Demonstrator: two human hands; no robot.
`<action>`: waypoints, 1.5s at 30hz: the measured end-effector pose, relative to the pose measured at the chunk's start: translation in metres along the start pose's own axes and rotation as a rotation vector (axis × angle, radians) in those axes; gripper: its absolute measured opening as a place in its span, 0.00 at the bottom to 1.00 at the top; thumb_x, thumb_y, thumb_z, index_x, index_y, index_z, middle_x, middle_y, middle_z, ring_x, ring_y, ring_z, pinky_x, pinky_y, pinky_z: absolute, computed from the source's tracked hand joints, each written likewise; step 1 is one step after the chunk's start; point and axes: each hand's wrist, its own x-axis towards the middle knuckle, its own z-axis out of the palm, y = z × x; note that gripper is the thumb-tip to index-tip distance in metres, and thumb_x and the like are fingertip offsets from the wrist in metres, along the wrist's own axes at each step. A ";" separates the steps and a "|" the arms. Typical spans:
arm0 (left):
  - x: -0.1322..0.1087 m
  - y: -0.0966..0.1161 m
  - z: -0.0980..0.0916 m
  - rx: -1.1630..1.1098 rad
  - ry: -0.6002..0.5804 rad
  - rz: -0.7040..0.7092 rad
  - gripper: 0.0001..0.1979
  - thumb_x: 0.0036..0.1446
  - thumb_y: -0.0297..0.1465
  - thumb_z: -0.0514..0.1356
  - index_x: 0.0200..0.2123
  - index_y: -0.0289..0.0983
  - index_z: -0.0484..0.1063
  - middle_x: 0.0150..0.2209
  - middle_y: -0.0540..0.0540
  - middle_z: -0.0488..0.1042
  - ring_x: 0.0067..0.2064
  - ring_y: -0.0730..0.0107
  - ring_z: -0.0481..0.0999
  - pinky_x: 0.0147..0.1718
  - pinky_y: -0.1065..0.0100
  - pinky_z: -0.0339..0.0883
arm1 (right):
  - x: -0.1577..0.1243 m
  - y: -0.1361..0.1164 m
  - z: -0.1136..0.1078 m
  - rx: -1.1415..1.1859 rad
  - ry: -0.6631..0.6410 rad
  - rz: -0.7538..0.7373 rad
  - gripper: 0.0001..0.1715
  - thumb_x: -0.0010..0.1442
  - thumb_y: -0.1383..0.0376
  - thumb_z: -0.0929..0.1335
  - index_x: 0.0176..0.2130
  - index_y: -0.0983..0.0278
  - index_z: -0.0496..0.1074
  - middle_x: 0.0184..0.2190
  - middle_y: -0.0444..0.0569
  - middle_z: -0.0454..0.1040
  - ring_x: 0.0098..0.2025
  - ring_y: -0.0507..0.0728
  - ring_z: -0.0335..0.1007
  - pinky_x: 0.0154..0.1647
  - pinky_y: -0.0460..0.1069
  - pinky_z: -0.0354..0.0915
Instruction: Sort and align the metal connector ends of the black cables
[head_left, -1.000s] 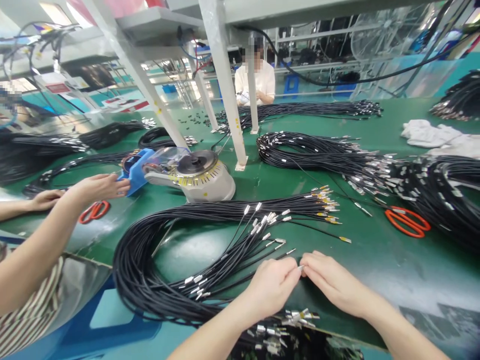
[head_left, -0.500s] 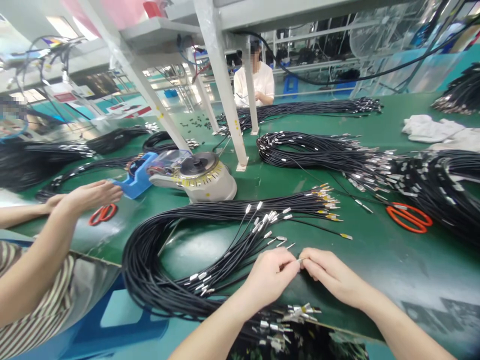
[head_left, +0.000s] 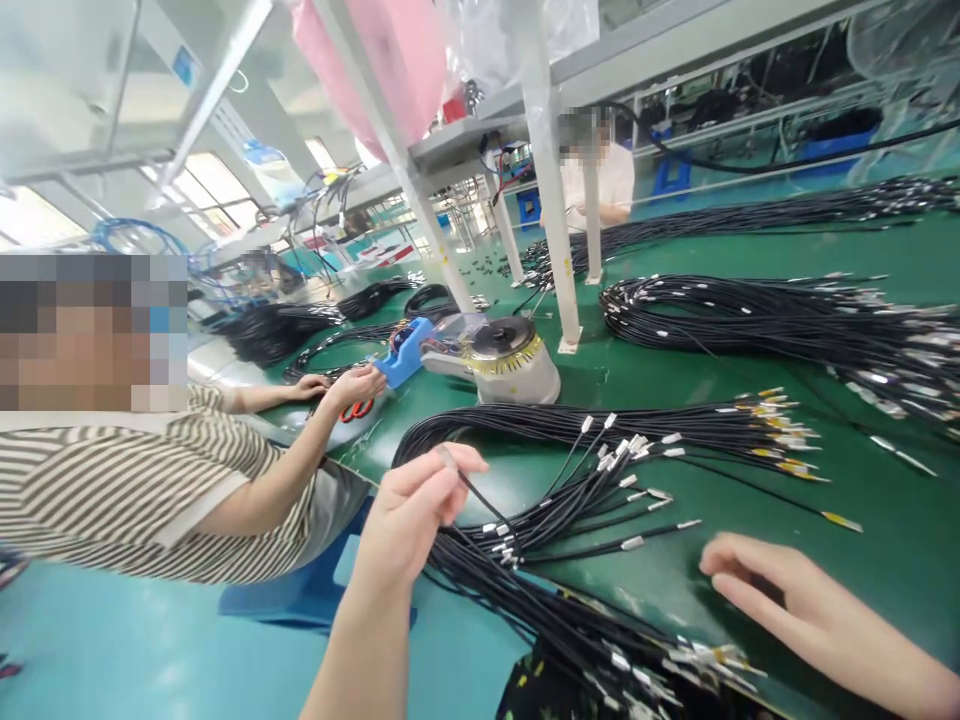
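Note:
My left hand (head_left: 417,505) is raised off the table at lower middle, pinching the end of one thin black cable (head_left: 474,489) between thumb and fingers. That cable runs down into a big looped bundle of black cables with metal tips (head_left: 600,470) lying on the green table (head_left: 885,550). My right hand (head_left: 780,592) rests low on the table at the right, fingers stretched out and slightly curled, holding nothing. More cable ends (head_left: 675,660) hang over the near table edge below it.
A person in a striped shirt (head_left: 135,490) sits at left, a hand (head_left: 358,385) by red scissors (head_left: 358,409) and a blue-and-white tape dispenser (head_left: 487,355). More cable bundles (head_left: 765,315) lie behind. White frame posts (head_left: 559,240) stand mid-table. Another person (head_left: 600,170) sits far back.
My hands, pinched together on a cable tip, have parted. The left hand lifted up and left with one cable; the right stays low, fingers extended. The view swung left.

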 end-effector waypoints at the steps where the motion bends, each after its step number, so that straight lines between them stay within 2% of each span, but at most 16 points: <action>1: -0.001 0.001 0.000 -0.040 0.041 -0.009 0.08 0.54 0.32 0.58 0.32 0.34 0.76 0.33 0.43 0.73 0.21 0.78 0.64 0.16 0.75 0.54 | -0.001 -0.002 0.000 -0.013 -0.066 -0.018 0.13 0.61 0.58 0.60 0.29 0.59 0.68 0.28 0.46 0.72 0.29 0.56 0.67 0.31 0.48 0.65; 4: 0.002 -0.004 0.012 -0.182 0.115 -0.008 0.08 0.54 0.31 0.58 0.33 0.34 0.74 0.29 0.46 0.71 0.20 0.79 0.65 0.17 0.75 0.57 | -0.005 -0.011 0.000 -0.095 -0.202 -0.033 0.10 0.62 0.61 0.60 0.31 0.59 0.66 0.28 0.46 0.70 0.31 0.57 0.66 0.32 0.50 0.62; 7: 0.007 -0.022 0.041 -0.262 0.092 0.014 0.09 0.53 0.29 0.58 0.38 0.34 0.72 0.33 0.46 0.71 0.25 0.77 0.68 0.26 0.71 0.65 | -0.011 -0.021 0.002 -0.166 -0.260 -0.045 0.03 0.58 0.64 0.63 0.31 0.59 0.65 0.30 0.45 0.68 0.32 0.56 0.65 0.31 0.49 0.61; 10: 0.004 -0.048 0.078 -0.143 -0.071 -0.013 0.19 0.53 0.27 0.57 0.50 0.37 0.63 0.45 0.42 0.68 0.35 0.72 0.71 0.37 0.66 0.67 | -0.017 -0.027 0.005 -0.232 -0.293 -0.086 0.04 0.56 0.70 0.64 0.30 0.60 0.65 0.31 0.44 0.67 0.33 0.55 0.65 0.32 0.47 0.60; 13: -0.012 -0.067 0.108 0.177 -0.257 0.008 0.30 0.51 0.26 0.57 0.57 0.40 0.52 0.58 0.38 0.54 0.50 0.63 0.65 0.44 0.62 0.64 | -0.019 -0.029 0.007 -0.274 -0.287 -0.085 0.09 0.59 0.72 0.61 0.28 0.61 0.64 0.28 0.44 0.67 0.31 0.55 0.64 0.31 0.47 0.59; 14: -0.019 -0.070 0.114 0.278 -0.319 0.046 0.30 0.51 0.25 0.57 0.57 0.40 0.52 0.60 0.38 0.51 0.52 0.61 0.63 0.45 0.62 0.63 | -0.019 -0.029 0.006 -0.269 -0.268 -0.076 0.09 0.60 0.71 0.61 0.28 0.62 0.64 0.28 0.44 0.68 0.31 0.54 0.64 0.30 0.47 0.59; 15: -0.026 -0.072 0.119 0.365 -0.392 0.094 0.28 0.52 0.25 0.56 0.56 0.40 0.54 0.59 0.39 0.53 0.52 0.61 0.62 0.46 0.62 0.62 | -0.018 -0.030 0.006 -0.258 -0.247 -0.067 0.10 0.60 0.71 0.60 0.29 0.62 0.64 0.27 0.45 0.68 0.30 0.54 0.64 0.30 0.47 0.59; 16: -0.033 -0.072 0.122 0.443 -0.478 0.139 0.23 0.53 0.26 0.55 0.53 0.39 0.58 0.56 0.40 0.58 0.51 0.62 0.63 0.47 0.62 0.62 | -0.018 -0.031 0.004 -0.241 -0.226 -0.058 0.10 0.61 0.71 0.60 0.29 0.62 0.64 0.27 0.45 0.69 0.30 0.54 0.63 0.30 0.47 0.58; 18: -0.044 -0.072 0.124 0.611 -0.643 0.193 0.11 0.57 0.28 0.53 0.44 0.38 0.65 0.44 0.44 0.69 0.44 0.65 0.67 0.45 0.63 0.62 | -0.015 -0.033 0.001 -0.189 -0.185 -0.036 0.10 0.62 0.71 0.59 0.29 0.62 0.64 0.27 0.45 0.69 0.30 0.54 0.63 0.30 0.47 0.58; 20: -0.051 -0.071 0.125 0.798 -0.730 0.215 0.07 0.60 0.30 0.50 0.36 0.37 0.67 0.34 0.47 0.70 0.38 0.66 0.69 0.41 0.65 0.63 | -0.011 -0.035 -0.003 -0.111 -0.160 -0.024 0.11 0.63 0.70 0.59 0.30 0.62 0.64 0.27 0.44 0.69 0.30 0.53 0.63 0.30 0.47 0.59; 23: -0.055 -0.071 0.129 0.973 -0.744 0.231 0.11 0.62 0.30 0.46 0.31 0.37 0.66 0.30 0.47 0.70 0.32 0.67 0.69 0.32 0.68 0.62 | -0.006 -0.034 -0.007 -0.031 -0.142 -0.019 0.10 0.62 0.69 0.60 0.30 0.62 0.65 0.27 0.43 0.69 0.29 0.52 0.63 0.30 0.46 0.59; 26: -0.052 -0.073 0.134 1.002 -0.726 0.212 0.12 0.63 0.30 0.44 0.29 0.37 0.63 0.28 0.48 0.69 0.30 0.68 0.68 0.30 0.69 0.60 | -0.003 -0.028 -0.011 -0.038 -0.161 -0.019 0.10 0.63 0.66 0.60 0.30 0.62 0.66 0.26 0.43 0.69 0.28 0.52 0.63 0.30 0.46 0.59; 30: -0.046 -0.078 0.139 0.983 -0.708 0.199 0.13 0.63 0.30 0.43 0.28 0.38 0.61 0.28 0.49 0.69 0.29 0.70 0.67 0.29 0.70 0.58 | 0.001 -0.020 -0.013 -0.057 -0.238 -0.098 0.18 0.65 0.64 0.57 0.26 0.63 0.65 0.24 0.43 0.67 0.27 0.52 0.61 0.31 0.45 0.58; 34: -0.045 -0.084 0.143 0.972 -0.729 0.217 0.13 0.63 0.30 0.41 0.29 0.38 0.60 0.28 0.49 0.69 0.30 0.70 0.66 0.30 0.69 0.57 | 0.005 -0.017 -0.012 -0.027 -0.299 -0.137 0.21 0.65 0.66 0.56 0.22 0.64 0.61 0.21 0.41 0.63 0.25 0.50 0.59 0.30 0.45 0.57; 45: -0.042 -0.089 0.146 0.925 -0.767 0.188 0.13 0.63 0.28 0.42 0.27 0.38 0.58 0.28 0.49 0.67 0.31 0.69 0.65 0.32 0.69 0.57 | 0.006 -0.008 -0.004 -0.002 -0.245 -0.135 0.20 0.63 0.65 0.56 0.21 0.63 0.57 0.20 0.41 0.60 0.24 0.51 0.56 0.29 0.45 0.55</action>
